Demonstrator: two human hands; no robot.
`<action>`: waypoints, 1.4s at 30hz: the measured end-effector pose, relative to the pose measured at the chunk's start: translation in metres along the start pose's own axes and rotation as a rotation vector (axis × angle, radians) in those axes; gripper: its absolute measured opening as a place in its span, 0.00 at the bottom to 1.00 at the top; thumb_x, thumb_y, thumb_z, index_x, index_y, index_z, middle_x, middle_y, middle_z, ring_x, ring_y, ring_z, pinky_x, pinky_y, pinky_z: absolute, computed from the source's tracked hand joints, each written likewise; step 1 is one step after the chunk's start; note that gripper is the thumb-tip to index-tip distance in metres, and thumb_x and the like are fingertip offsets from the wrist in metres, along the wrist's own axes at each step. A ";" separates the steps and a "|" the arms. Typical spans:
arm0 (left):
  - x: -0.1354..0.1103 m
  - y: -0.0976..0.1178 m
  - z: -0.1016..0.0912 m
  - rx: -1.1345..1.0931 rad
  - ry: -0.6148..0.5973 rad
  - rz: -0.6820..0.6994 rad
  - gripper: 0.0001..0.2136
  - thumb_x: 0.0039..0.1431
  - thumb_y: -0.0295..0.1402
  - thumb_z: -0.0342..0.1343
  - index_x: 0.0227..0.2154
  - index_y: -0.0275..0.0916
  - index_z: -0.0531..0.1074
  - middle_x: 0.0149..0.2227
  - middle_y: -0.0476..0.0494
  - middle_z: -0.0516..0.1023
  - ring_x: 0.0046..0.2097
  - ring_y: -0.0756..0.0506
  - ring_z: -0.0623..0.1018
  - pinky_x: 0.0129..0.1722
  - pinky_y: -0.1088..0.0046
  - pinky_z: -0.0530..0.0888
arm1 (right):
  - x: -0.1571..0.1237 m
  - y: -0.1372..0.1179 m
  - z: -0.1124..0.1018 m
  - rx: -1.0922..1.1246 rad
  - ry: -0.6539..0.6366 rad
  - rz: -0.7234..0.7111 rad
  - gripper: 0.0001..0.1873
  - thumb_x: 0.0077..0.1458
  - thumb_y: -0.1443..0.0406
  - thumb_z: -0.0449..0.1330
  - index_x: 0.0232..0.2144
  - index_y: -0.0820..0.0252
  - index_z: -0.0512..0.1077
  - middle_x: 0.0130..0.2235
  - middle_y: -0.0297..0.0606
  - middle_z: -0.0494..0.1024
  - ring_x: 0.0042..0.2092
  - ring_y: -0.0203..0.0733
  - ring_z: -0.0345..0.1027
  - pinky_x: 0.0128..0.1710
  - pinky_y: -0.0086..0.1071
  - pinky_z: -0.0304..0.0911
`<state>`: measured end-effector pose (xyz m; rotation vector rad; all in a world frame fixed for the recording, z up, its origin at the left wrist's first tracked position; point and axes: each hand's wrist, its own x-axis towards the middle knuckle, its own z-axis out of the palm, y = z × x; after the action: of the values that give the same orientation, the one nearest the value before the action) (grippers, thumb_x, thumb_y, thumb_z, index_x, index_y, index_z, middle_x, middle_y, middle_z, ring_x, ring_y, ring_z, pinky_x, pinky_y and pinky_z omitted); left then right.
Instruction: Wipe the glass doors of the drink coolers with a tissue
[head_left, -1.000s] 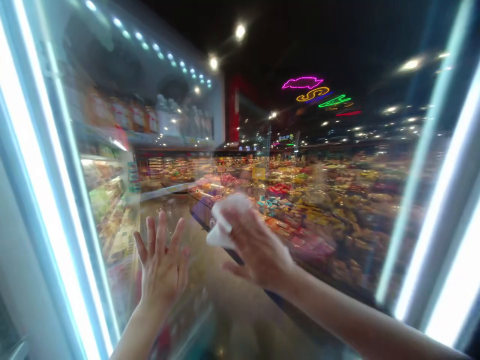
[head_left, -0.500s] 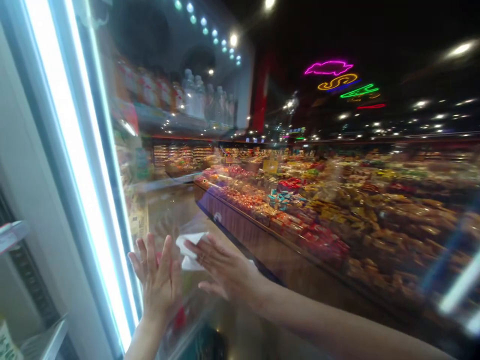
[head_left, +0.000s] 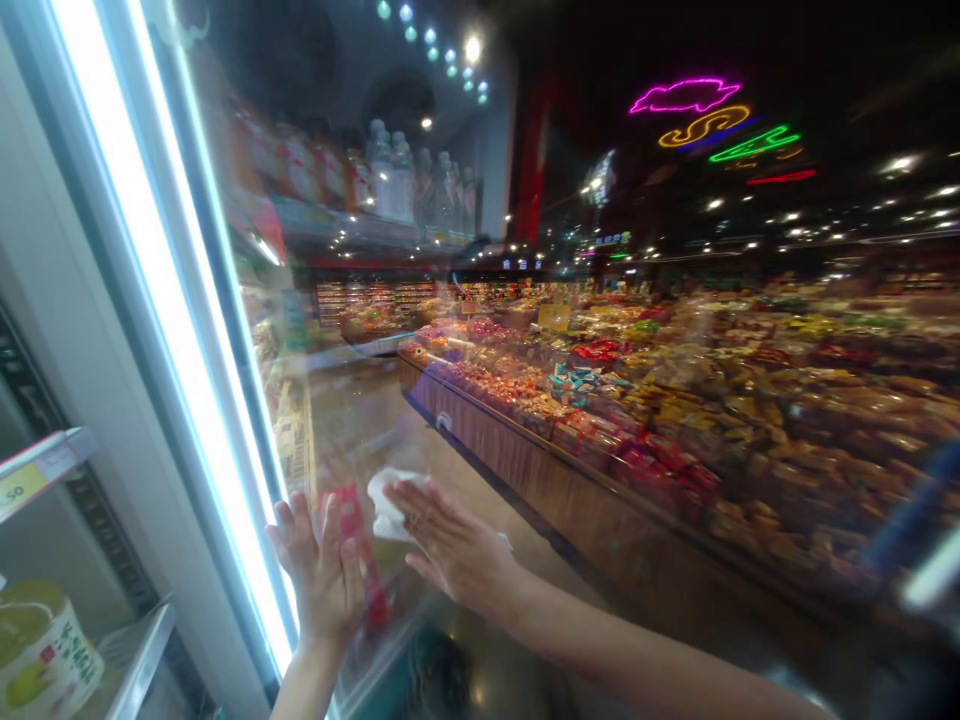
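Observation:
Fingers spread, my left hand [head_left: 319, 570] is raised flat at a clear glass pane [head_left: 480, 440], close beside a bright white light strip [head_left: 176, 330]. It holds nothing. My right hand [head_left: 457, 545] lies flat over a crumpled white cloth [head_left: 386, 505] and presses it to the glass, its fingers stretched out. The cloth shows past the fingertips; the part beneath the hand is hidden. Between the two hands, a red strip [head_left: 360, 555] shows at or through the glass. Whether the left palm fully touches the pane I cannot tell.
At left, shelves [head_left: 142, 660] carry a wide yellowish bottle [head_left: 45, 650] and a price tag [head_left: 26, 490]. Beyond the glass stands a long wooden display counter [head_left: 510, 450] heaped with wrapped goods. Bottles [head_left: 397, 175] reflect in the glass, and neon signs [head_left: 686, 95] glow above.
The view has shifted slightly, bringing more of the left shelf and its bottle into sight. Both hands appear slightly further right, the cloth still under the right hand. The red strip shows more.

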<state>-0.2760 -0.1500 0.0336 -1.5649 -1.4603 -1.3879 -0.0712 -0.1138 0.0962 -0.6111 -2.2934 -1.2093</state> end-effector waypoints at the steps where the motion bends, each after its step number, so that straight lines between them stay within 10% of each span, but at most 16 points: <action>1: 0.000 0.005 0.002 -0.006 0.005 0.019 0.36 0.68 0.27 0.47 0.74 0.53 0.40 0.77 0.45 0.33 0.76 0.32 0.38 0.73 0.37 0.39 | -0.008 0.001 0.001 -0.039 -0.015 -0.095 0.37 0.64 0.51 0.58 0.68 0.63 0.63 0.74 0.35 0.55 0.77 0.43 0.34 0.77 0.36 0.39; 4: -0.001 0.025 0.008 -0.048 -0.002 0.051 0.36 0.67 0.25 0.48 0.73 0.50 0.43 0.77 0.42 0.35 0.76 0.33 0.38 0.72 0.36 0.40 | -0.027 0.022 -0.009 -0.125 -0.034 -0.190 0.38 0.62 0.47 0.59 0.66 0.63 0.66 0.74 0.36 0.56 0.76 0.47 0.36 0.77 0.38 0.36; 8: -0.011 0.063 0.019 -0.097 -0.002 0.054 0.36 0.66 0.25 0.49 0.73 0.51 0.43 0.77 0.44 0.34 0.76 0.34 0.36 0.73 0.38 0.37 | -0.061 0.060 -0.033 -0.118 0.062 0.078 0.34 0.67 0.53 0.56 0.66 0.70 0.64 0.74 0.46 0.55 0.76 0.51 0.35 0.77 0.47 0.25; 13: -0.028 0.124 0.036 -0.149 -0.034 0.058 0.36 0.65 0.25 0.50 0.73 0.52 0.46 0.77 0.45 0.38 0.76 0.34 0.38 0.74 0.39 0.41 | -0.142 0.073 -0.042 -0.011 0.075 -0.041 0.24 0.70 0.58 0.47 0.56 0.63 0.75 0.73 0.37 0.57 0.76 0.39 0.36 0.77 0.37 0.30; 18: -0.029 0.183 0.050 -0.182 -0.027 0.086 0.36 0.65 0.26 0.50 0.72 0.54 0.47 0.77 0.47 0.39 0.76 0.35 0.39 0.74 0.41 0.40 | -0.193 0.113 -0.067 -0.074 0.088 0.254 0.27 0.67 0.53 0.57 0.60 0.65 0.71 0.73 0.45 0.57 0.77 0.46 0.34 0.76 0.46 0.28; 22: -0.042 0.236 0.049 -0.248 -0.009 0.159 0.38 0.63 0.24 0.51 0.73 0.51 0.46 0.77 0.45 0.37 0.76 0.33 0.39 0.73 0.37 0.42 | -0.232 0.116 -0.074 -0.032 0.089 0.166 0.20 0.68 0.58 0.56 0.55 0.62 0.75 0.73 0.39 0.58 0.76 0.40 0.34 0.76 0.40 0.28; 27: -0.046 0.304 0.051 -0.416 0.073 0.552 0.36 0.63 0.26 0.50 0.73 0.47 0.47 0.77 0.43 0.42 0.76 0.36 0.47 0.74 0.47 0.50 | -0.210 0.127 -0.080 -0.032 0.145 0.160 0.21 0.67 0.65 0.55 0.60 0.61 0.72 0.72 0.40 0.59 0.76 0.42 0.40 0.76 0.40 0.41; 31: -0.009 0.333 0.060 -0.433 0.061 0.444 0.32 0.69 0.35 0.46 0.73 0.43 0.45 0.77 0.41 0.36 0.76 0.35 0.39 0.73 0.46 0.48 | -0.182 0.152 -0.098 -0.046 0.249 0.214 0.24 0.70 0.62 0.52 0.65 0.59 0.67 0.73 0.40 0.57 0.76 0.47 0.40 0.74 0.46 0.46; 35: 0.019 0.346 0.065 -0.396 0.038 0.387 0.33 0.72 0.44 0.38 0.73 0.32 0.41 0.77 0.35 0.39 0.76 0.37 0.38 0.74 0.51 0.43 | -0.212 0.158 -0.113 0.046 0.318 0.304 0.22 0.70 0.62 0.51 0.63 0.51 0.69 0.73 0.38 0.59 0.75 0.50 0.43 0.74 0.58 0.38; 42: 0.010 0.377 0.082 -0.174 0.146 0.226 0.40 0.67 0.42 0.52 0.73 0.30 0.39 0.76 0.31 0.32 0.76 0.31 0.32 0.73 0.44 0.39 | -0.252 0.145 -0.106 0.020 0.538 0.549 0.28 0.64 0.72 0.55 0.66 0.61 0.65 0.75 0.44 0.50 0.74 0.57 0.45 0.73 0.63 0.37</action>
<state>0.1035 -0.1594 0.1051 -1.6397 -1.0659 -1.4903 0.2331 -0.1700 0.0917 -0.7366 -1.5514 -0.9337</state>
